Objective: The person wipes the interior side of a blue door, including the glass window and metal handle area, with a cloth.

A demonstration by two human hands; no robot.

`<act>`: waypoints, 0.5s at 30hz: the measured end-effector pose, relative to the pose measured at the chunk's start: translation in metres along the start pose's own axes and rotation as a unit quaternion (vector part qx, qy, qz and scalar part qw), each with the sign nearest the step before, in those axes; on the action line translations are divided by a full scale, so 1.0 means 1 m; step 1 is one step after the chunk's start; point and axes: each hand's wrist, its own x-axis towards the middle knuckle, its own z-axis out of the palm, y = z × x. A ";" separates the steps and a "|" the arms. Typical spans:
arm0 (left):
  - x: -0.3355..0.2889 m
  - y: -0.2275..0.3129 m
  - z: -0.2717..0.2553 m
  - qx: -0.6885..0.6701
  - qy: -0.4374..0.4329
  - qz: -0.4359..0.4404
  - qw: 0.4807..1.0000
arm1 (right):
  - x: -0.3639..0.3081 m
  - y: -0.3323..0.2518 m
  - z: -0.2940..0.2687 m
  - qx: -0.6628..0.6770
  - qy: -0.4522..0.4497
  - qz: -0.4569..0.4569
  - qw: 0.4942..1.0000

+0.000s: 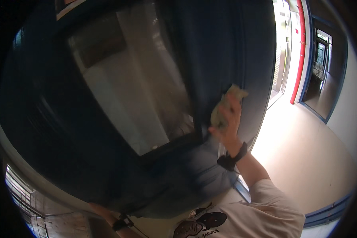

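Observation:
A crumpled pale green cloth [217, 118] is pressed against a dark blue door [222, 47] by my right hand [230, 117], which is closed on it. The spot lies beside the lower right corner of the door's glass pane [127, 87]. A black band with a small box circles my right wrist. Low on the left, my left hand [100, 211] is at the door's bottom edge as seen here. Its fingers are blurred and partly hidden, so their pose does not show. A black strap with a cable is on that wrist too.
Right of the door, a bright opening [281, 47] shows beside a red pipe [301, 51]. Beyond stands a pale wall [317, 154] with a blue-framed window [323, 71]. At the lower left is a barred window [18, 190].

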 end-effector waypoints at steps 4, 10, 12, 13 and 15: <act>-0.015 0.052 -0.004 -0.094 -0.009 -0.075 0.993 | -0.090 0.016 -0.028 -0.027 -0.100 -0.071 0.992; -0.079 0.100 0.004 0.009 0.072 -0.113 0.991 | -0.102 0.042 -0.049 -0.089 -0.150 -0.120 0.977; -0.093 0.091 -0.001 0.020 0.081 -0.073 0.994 | -0.056 0.048 -0.045 -0.094 -0.112 -0.122 0.982; -0.098 0.082 -0.001 0.032 0.090 -0.039 0.995 | -0.023 0.052 -0.040 -0.086 -0.082 -0.124 0.985; -0.106 0.068 0.004 0.043 0.095 -0.044 0.994 | 0.043 0.062 -0.038 -0.054 -0.020 -0.115 0.992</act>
